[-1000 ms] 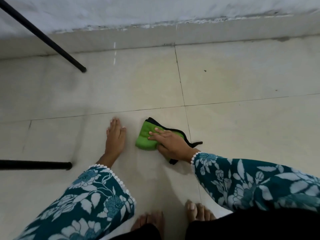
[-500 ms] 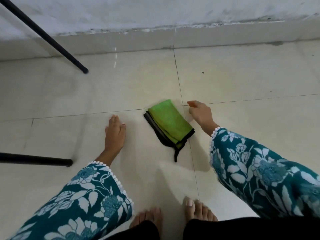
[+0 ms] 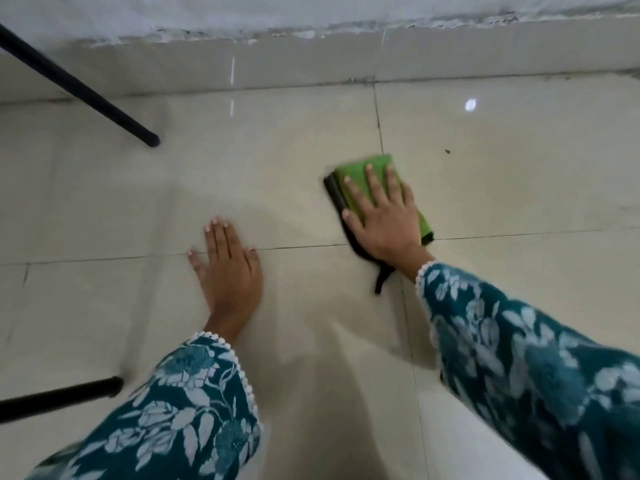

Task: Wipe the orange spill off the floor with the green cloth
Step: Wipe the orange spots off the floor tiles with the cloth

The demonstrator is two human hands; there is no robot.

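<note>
Glossy beige tile floor [image 3: 502,188] w/ dark grout, tiled skirting [image 3: 277,60], two black legs [image 3: 79,88].

Tiled floor [image 3: 502,188], folded green cloth [image 3: 356,171] atop.

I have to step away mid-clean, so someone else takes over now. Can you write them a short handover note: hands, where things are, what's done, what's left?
Right hand: fingers straight, pressing flat on the folded green microfibre cloth with black edging.
Left hand: flat on the glossy beige tiled floor, bracing, holding nothing.
The cloth lies beside a tile joint, right of the left hand; two black metal legs stand at the left.
Done: no orange spill shows on the visible tiles.
Left: lift the cloth to check underneath, and wipe any residue found.
</note>
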